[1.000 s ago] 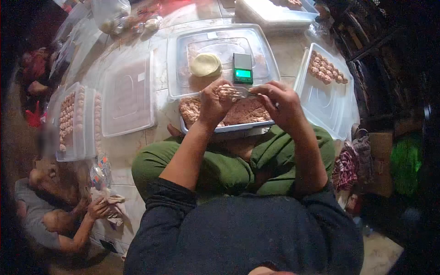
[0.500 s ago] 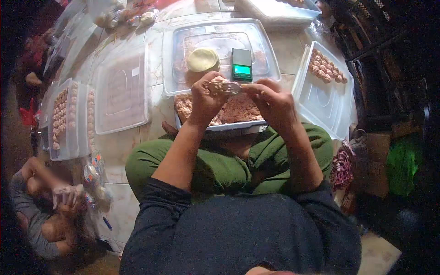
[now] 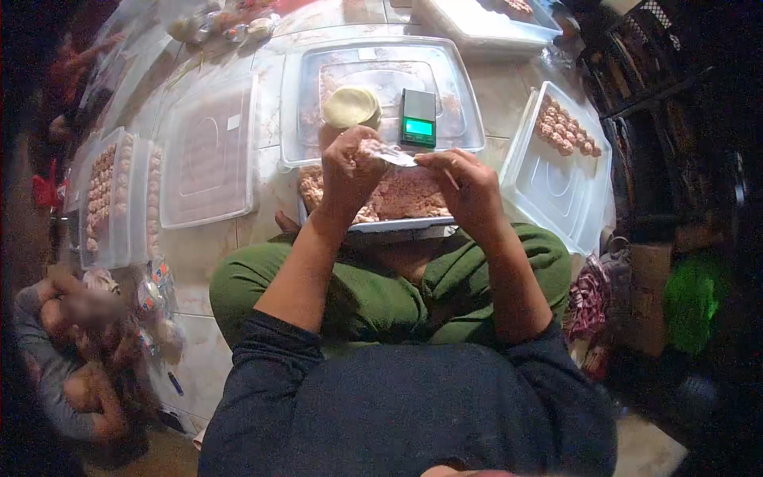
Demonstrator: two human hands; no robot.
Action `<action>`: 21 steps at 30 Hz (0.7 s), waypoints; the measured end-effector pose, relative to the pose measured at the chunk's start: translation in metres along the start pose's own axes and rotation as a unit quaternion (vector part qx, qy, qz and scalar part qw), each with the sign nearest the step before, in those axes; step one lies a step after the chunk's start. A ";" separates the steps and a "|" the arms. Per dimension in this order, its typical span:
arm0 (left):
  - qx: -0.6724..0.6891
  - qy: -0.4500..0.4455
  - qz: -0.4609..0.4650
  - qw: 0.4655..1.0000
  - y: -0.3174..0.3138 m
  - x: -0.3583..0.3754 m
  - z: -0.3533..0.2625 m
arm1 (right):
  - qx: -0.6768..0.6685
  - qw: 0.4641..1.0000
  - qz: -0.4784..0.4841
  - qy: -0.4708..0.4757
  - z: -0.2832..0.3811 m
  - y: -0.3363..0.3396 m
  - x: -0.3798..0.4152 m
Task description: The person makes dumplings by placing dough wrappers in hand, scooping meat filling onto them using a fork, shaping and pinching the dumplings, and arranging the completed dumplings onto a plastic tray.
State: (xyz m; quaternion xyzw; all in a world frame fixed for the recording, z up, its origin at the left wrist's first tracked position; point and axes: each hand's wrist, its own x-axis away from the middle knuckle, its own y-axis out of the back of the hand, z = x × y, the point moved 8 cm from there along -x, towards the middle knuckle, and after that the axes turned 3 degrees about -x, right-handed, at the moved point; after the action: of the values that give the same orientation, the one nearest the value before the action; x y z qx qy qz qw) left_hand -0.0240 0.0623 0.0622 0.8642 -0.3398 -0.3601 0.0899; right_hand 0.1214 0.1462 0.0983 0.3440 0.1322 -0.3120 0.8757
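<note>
Wrapper perhaps, half-hidden by left hand

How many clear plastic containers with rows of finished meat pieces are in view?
2: one clear plastic container on the right beside the right hand, and one clear plastic container at far left. The cropped top container may hold more.

The left hand covers most of what it holds, so the thing cannot be told. Both hands hide part of the meat tray. The scale reading is too small. The far container is cut off.
</note>
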 end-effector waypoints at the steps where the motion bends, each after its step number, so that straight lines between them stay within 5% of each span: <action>1: 0.044 0.037 -0.003 0.998 0.000 0.000 0.002 | -0.019 0.999 -0.012 -0.027 -0.008 0.005 0.001; 3: 0.133 0.108 -0.011 0.985 -0.001 0.001 0.000 | -0.070 0.994 -0.041 -0.069 -0.029 0.016 0.002; 4: 0.117 0.104 0.076 0.985 -0.009 0.000 0.000 | -0.133 0.983 -0.041 -0.120 -0.042 0.018 0.006; 11: 0.088 0.076 0.042 0.992 -0.003 -0.004 -0.004 | -0.262 0.925 0.035 -0.274 -0.058 -0.016 0.019; 13: 0.044 0.130 0.032 0.990 0.003 -0.002 -0.002 | -0.272 0.938 0.019 -0.214 -0.050 -0.023 0.017; 16: -0.029 -0.128 0.004 0.991 0.004 -0.006 -0.004 | -0.075 0.995 -0.002 -0.071 -0.023 -0.016 0.008; 21: 0.125 0.067 0.031 0.989 -0.001 -0.003 0.011 | 0.046 0.996 -0.022 0.067 0.007 -0.008 0.001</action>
State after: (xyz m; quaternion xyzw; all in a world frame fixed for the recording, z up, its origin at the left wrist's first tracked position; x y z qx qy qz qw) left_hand -0.0327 0.0656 0.0550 0.8799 -0.4022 -0.2527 0.0147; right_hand 0.1167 0.1363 0.0986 0.4014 0.1838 -0.3133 0.8408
